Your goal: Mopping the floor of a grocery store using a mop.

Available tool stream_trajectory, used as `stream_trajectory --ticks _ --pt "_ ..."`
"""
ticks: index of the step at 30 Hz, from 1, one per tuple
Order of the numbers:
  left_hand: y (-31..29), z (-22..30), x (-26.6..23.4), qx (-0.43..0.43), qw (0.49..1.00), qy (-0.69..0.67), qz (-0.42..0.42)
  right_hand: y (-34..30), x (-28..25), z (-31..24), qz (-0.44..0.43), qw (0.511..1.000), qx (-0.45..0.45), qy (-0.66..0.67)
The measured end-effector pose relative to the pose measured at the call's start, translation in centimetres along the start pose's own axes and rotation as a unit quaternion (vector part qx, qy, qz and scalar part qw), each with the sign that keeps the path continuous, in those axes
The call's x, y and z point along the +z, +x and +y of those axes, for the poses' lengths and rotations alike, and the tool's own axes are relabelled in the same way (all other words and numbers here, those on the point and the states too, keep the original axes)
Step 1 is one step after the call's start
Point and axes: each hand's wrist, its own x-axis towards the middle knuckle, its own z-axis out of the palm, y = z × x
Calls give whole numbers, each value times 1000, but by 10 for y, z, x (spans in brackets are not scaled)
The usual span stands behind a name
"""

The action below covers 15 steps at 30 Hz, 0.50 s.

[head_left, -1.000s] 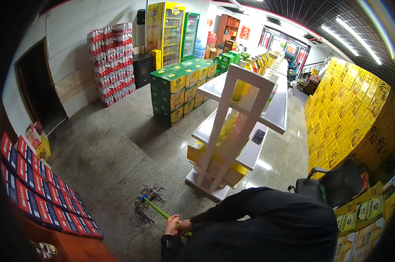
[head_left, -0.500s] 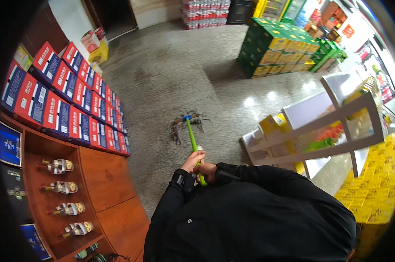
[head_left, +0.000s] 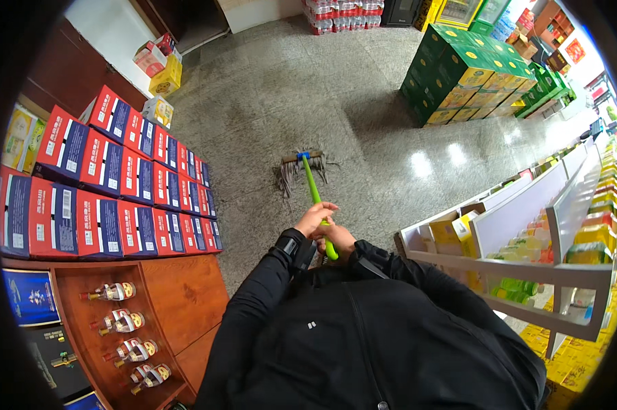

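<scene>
A mop (head_left: 311, 179) with a bright green handle, a blue joint and grey strands stands out in front of me, its head resting on the speckled stone floor (head_left: 254, 96). My left hand (head_left: 314, 219) wraps the handle higher up, nearer the mop head. Close below it, my right hand (head_left: 338, 239) grips the handle near its end, which sticks out beside the palm. Both hands are close to my chest, with black sleeves at the wrists. Some fingers of each hand are hidden behind the handle and the other hand.
Stacked red and blue cartons (head_left: 110, 178) line the left, behind a wooden cabinet (head_left: 185, 294) holding bottles (head_left: 127, 321). Green cartons (head_left: 458, 75) stand at the far right. A white shelf unit (head_left: 527, 266) is close on my right. Bottle packs (head_left: 342, 15) sit at the back.
The mop head has moved slightly forward and right, its strands now spread more evenly. My hands have risen a little and shifted right with the handle; the whole view has turned.
</scene>
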Motion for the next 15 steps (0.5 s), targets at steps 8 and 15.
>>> stream_trajectory --ticks 8,15 --pt "60 74 14 -3 992 -114 -50 18 14 -74 26 997 -61 -28" --pt "115 124 12 -107 982 -102 -114 49 15 -128 58 996 -57 22"
